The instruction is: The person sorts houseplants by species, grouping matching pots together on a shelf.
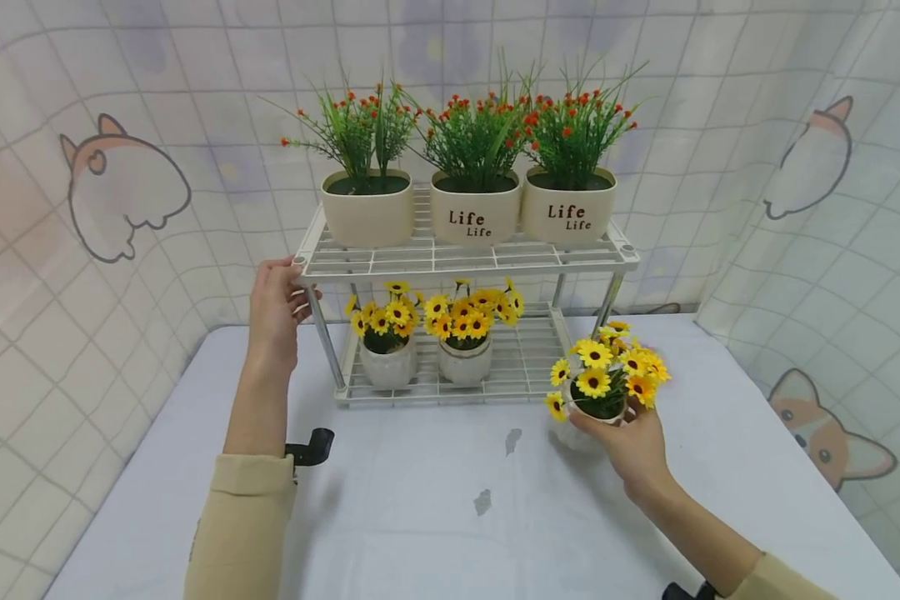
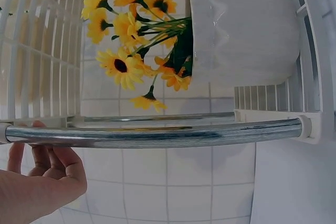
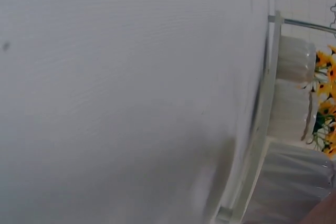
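My left hand (image 1: 273, 304) grips the upper left corner of a white two-tier wire rack (image 1: 465, 265). In the left wrist view its fingers (image 2: 50, 166) curl behind the rack's metal post. My right hand (image 1: 633, 442) holds a white pot of yellow artificial daisies (image 1: 596, 383) by its rim, off the lower shelf's front right corner. On the lower shelf stand two similar potted daisies, the left pot (image 1: 388, 367) and the middle pot (image 1: 466, 364). In the right wrist view the held pot (image 3: 289, 182) shows at the lower right, with only a sliver of hand.
Three cream oval planters with red-flowered greenery, the left planter (image 1: 369, 212), the middle planter (image 1: 476, 212) and the right planter (image 1: 569, 208), stand on the upper shelf. A white cloth (image 1: 405, 500) with two small grey marks covers the table. Patterned curtains (image 1: 217, 100) surround it.
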Available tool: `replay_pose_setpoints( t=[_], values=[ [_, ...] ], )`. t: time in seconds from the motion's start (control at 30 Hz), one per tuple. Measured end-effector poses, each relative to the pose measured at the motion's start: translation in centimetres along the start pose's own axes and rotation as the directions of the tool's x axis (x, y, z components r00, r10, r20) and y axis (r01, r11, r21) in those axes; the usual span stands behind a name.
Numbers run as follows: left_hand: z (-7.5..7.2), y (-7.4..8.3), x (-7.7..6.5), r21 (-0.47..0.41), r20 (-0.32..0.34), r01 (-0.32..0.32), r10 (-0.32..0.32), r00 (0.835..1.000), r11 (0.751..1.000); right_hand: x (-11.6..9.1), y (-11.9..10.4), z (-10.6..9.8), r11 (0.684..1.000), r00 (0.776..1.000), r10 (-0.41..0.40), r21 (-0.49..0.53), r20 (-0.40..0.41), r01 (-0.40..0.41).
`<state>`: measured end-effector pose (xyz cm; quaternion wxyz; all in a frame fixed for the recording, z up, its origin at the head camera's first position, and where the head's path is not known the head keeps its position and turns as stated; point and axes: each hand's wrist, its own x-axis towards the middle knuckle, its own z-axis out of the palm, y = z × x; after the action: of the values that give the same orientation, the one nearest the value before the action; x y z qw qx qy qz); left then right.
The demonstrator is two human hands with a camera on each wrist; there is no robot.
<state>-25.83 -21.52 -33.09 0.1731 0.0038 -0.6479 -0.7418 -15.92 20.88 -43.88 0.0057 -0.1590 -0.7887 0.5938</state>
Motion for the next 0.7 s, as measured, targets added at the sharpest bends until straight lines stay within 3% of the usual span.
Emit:
replay_pose_setpoints(
  t=[0.3,0.7],
  values=[
    [0.2,0.0,0.0,0.025,-0.004,-0.001,0.001,1.000,1.000,1.2,-1.9,3.0,0.997,0.997,-0.069,0.048,0.040,0.067],
    [0.0,-0.1,0.0,0.014,-0.008,-0.002,0.002,1.000,1.000,4.3,-3.3,6.0,0.979,0.990,-0.142,0.146,-0.020,0.144]
  ],
)
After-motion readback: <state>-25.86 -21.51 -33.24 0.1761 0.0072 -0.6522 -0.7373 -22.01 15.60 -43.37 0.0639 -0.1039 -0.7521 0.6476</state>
